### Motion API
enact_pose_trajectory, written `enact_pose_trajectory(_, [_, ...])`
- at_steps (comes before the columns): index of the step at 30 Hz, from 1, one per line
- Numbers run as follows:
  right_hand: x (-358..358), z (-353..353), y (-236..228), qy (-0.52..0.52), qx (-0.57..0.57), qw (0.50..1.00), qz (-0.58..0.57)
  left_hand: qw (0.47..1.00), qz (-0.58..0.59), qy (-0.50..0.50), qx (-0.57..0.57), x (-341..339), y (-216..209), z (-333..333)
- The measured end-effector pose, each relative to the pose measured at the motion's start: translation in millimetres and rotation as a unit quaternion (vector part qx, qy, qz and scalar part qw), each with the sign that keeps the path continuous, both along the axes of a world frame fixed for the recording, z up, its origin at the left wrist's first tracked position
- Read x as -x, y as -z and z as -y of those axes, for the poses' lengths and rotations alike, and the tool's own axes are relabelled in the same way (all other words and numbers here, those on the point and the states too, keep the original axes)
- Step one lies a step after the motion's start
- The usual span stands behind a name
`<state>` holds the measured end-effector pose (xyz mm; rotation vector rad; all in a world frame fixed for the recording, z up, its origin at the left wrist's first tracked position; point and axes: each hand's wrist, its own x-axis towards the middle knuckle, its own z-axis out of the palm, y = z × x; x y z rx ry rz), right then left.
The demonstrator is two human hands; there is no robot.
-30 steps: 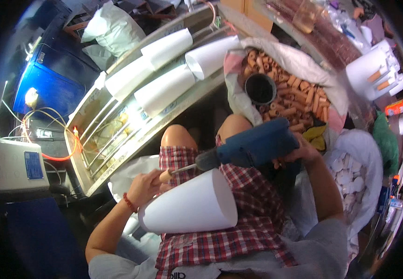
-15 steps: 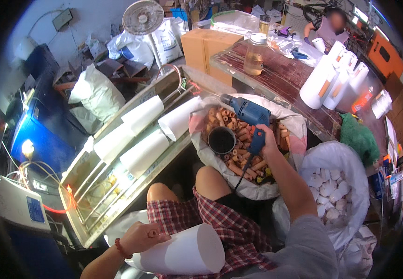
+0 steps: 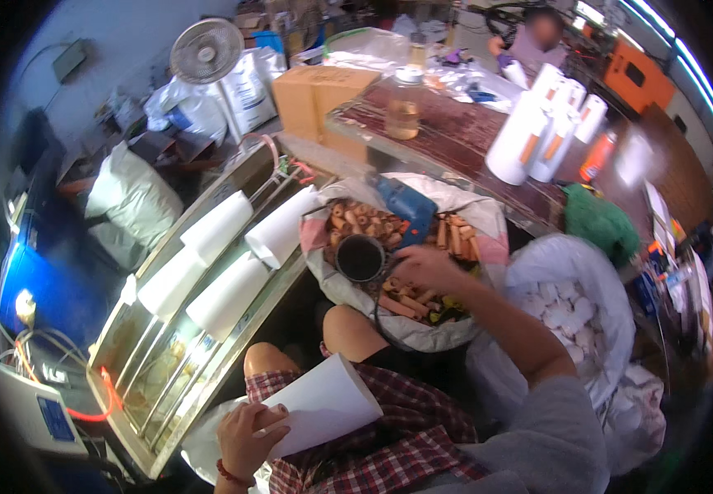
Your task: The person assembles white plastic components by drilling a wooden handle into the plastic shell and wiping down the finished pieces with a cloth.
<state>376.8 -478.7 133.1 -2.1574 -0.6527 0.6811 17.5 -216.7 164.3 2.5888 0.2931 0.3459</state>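
My left hand (image 3: 245, 440) has its grip closed around the narrow end of a white paper cone (image 3: 323, 403), which I keep lying across my checked lap so its wide mouth points right, while my right hand (image 3: 426, 267) reaches into the cloth-lined basket (image 3: 422, 329) of short brown tubes (image 3: 397, 305), fingers curled over the pile beside a blue power drill (image 3: 410, 210) and a dark round cup (image 3: 360, 257); whether they pinch a tube I cannot tell. More white cones (image 3: 216, 226) rest side by side on the metal rack (image 3: 167, 387) at my left, a plain brown carton (image 3: 319, 99) sits at the near corner of the far surface, and a sack of white pieces (image 3: 570, 305) bulges open at my right.
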Motion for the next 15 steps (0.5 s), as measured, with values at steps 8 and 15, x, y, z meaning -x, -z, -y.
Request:
enact_pose_trajectory(8, [209, -157, -26, -0.519, -0.141, 0.786, 0.305, 0.945, 0.227, -0.129, 0.198, 22, 18, 8])
enact_pose_trajectory(15, [157, -135, -96, -0.418, -0.002, 0.88, 0.227, 0.873, 0.368, -0.232, 0.22, 87, 45, -74])
